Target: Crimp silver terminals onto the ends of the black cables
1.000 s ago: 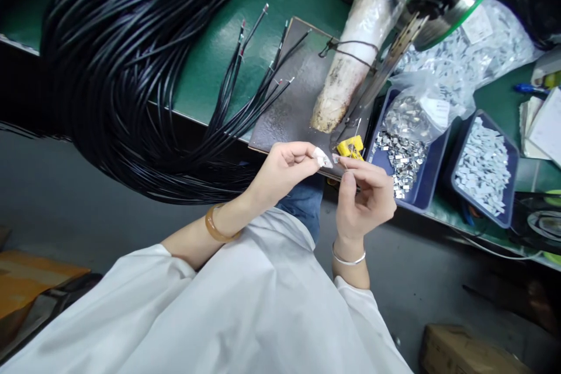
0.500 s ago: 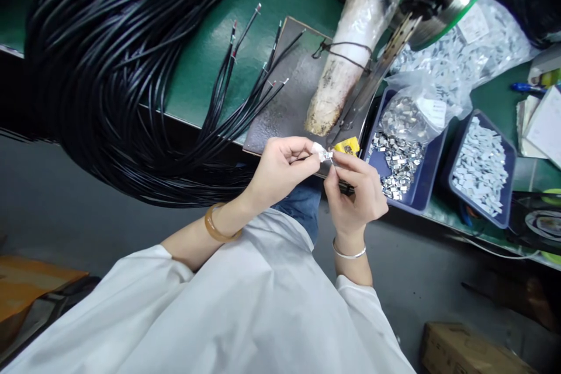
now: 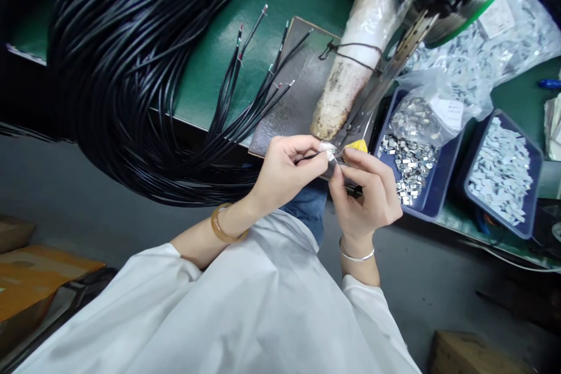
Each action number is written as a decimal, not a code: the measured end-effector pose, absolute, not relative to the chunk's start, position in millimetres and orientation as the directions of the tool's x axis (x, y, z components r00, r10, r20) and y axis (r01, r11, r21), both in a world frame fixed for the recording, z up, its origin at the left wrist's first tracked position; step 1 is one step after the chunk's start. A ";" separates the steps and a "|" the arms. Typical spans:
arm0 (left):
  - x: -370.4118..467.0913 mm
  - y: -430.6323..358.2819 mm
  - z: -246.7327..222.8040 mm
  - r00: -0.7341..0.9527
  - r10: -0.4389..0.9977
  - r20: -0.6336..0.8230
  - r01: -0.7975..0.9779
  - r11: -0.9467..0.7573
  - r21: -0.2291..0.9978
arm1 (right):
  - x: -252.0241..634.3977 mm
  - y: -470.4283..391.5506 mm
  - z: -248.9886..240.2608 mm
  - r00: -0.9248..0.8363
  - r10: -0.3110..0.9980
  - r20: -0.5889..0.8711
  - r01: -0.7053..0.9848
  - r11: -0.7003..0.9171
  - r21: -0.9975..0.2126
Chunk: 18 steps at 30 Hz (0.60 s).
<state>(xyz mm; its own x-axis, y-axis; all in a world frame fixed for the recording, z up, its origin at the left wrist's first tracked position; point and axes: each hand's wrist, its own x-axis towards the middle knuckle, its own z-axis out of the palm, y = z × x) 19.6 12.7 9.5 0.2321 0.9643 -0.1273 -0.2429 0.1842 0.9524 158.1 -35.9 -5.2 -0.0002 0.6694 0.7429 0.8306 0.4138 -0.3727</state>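
Note:
My left hand (image 3: 291, 169), with white wrapping on a fingertip, pinches the end of a black cable. My right hand (image 3: 368, 190) meets it fingertip to fingertip, its thumb and fingers pinched on something too small to make out. Just beyond my right fingers shows a yellow object (image 3: 358, 145). A white, scorched, plastic-wrapped machine part (image 3: 346, 79) points down toward both hands. Left of it, stripped ends of several black cables (image 3: 245, 111) fan out over a dark board (image 3: 287, 114). On the right, a blue bin (image 3: 432, 193) holds small metal pieces (image 3: 409, 166).
A big bundle of black cables (image 3: 118, 76) covers the left of the green table (image 3: 228, 6). Farther right, another blue bin (image 3: 534, 187) contains pale pieces (image 3: 502, 169). Behind the bins lie plastic bags (image 3: 512, 35) and a green-rimmed reel (image 3: 491, 6). Cardboard boxes (image 3: 473, 353) stand on the floor.
The view has shifted, so most things appear farther right. The small white-and-metal piece seen between my fingertips is now mostly covered, and my fingertips have closed in together.

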 end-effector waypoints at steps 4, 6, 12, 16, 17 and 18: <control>18.7 12.4 7.7 0.248 0.957 -0.148 -0.252 0.212 0.944 | 157.9 -37.0 -8.8 0.002 0.669 0.743 0.821 0.423 -0.383; 18.5 12.3 6.8 0.250 0.957 -0.147 -0.249 0.211 0.945 | 158.5 -37.6 -10.0 -0.003 0.678 0.735 0.819 0.424 -0.388; 19.6 12.9 8.2 0.236 0.962 -0.139 -0.233 0.195 0.953 | 160.0 -35.9 -7.6 -0.017 0.682 0.732 0.833 0.414 -0.366; 19.5 12.5 9.9 0.218 0.969 -0.116 -0.224 0.165 0.961 | 158.0 -34.1 -6.2 -0.003 0.655 0.756 0.844 0.407 -0.349; 19.2 12.2 9.9 0.220 0.969 -0.111 -0.226 0.162 0.961 | 157.4 -34.2 -6.4 -0.001 0.650 0.760 0.841 0.412 -0.351; 18.8 12.0 9.5 0.223 0.969 -0.108 -0.230 0.159 0.960 | 156.9 -34.5 -6.8 -0.002 0.650 0.760 0.834 0.420 -0.357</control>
